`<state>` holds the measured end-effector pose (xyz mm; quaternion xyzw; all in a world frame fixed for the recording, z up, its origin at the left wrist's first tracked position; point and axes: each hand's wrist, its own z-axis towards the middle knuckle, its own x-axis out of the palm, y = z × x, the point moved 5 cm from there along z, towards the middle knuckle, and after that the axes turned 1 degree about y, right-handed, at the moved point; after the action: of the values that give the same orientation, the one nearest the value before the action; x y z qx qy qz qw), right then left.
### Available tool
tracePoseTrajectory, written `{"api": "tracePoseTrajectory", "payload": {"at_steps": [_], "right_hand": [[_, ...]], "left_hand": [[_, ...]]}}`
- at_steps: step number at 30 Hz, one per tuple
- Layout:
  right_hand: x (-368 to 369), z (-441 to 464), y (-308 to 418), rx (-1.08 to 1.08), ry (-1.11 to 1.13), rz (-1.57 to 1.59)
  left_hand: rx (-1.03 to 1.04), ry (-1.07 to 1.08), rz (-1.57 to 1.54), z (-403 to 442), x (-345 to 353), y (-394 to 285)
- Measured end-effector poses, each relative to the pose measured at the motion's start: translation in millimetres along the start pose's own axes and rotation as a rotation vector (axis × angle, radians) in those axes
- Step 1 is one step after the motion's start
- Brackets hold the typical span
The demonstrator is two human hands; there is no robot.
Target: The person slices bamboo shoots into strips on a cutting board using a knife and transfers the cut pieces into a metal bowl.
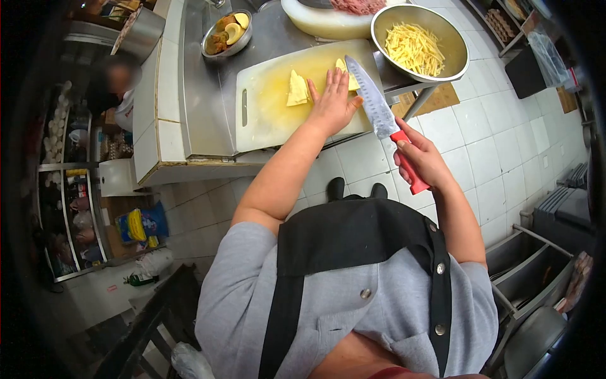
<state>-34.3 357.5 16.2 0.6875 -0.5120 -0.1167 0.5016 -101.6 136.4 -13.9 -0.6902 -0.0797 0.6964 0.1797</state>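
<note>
My right hand (420, 155) grips the red handle of a large kitchen knife (371, 95). Its blade points away from me along the right side of a white cutting board (252, 129). Over the board, my left hand (334, 104) is stretched out with its fingers apart, close to the blade. Just left of its fingers is a pale yellow wedge of food (297, 88). Another yellow piece (351, 76) shows between the fingertips and the blade, partly hidden. The board's surface is wet and yellowish.
A steel bowl (457, 54) of thin yellow strips (415, 49) stands beyond the board at right. A small bowl (228, 49) with yellow and brown pieces is at back left. Reddish shredded food (356, 5) lies behind. A person (123, 88) is at left, near shelves.
</note>
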Motion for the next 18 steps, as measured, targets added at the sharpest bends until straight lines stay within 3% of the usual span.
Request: {"api": "tracePoseTrajectory", "payload": {"at_steps": [11,18], "right_hand": [[11.9,-27.4,2.9,0.047,-0.074,-0.018],[17.4,5.1,10.2,0.042,-0.061,-0.042]], "left_hand": [[-0.056,0.039,-0.030,-1.7,-1.1,-0.5],[-0.050,0.055,-0.024,0.4,-1.7,0.1]]}}
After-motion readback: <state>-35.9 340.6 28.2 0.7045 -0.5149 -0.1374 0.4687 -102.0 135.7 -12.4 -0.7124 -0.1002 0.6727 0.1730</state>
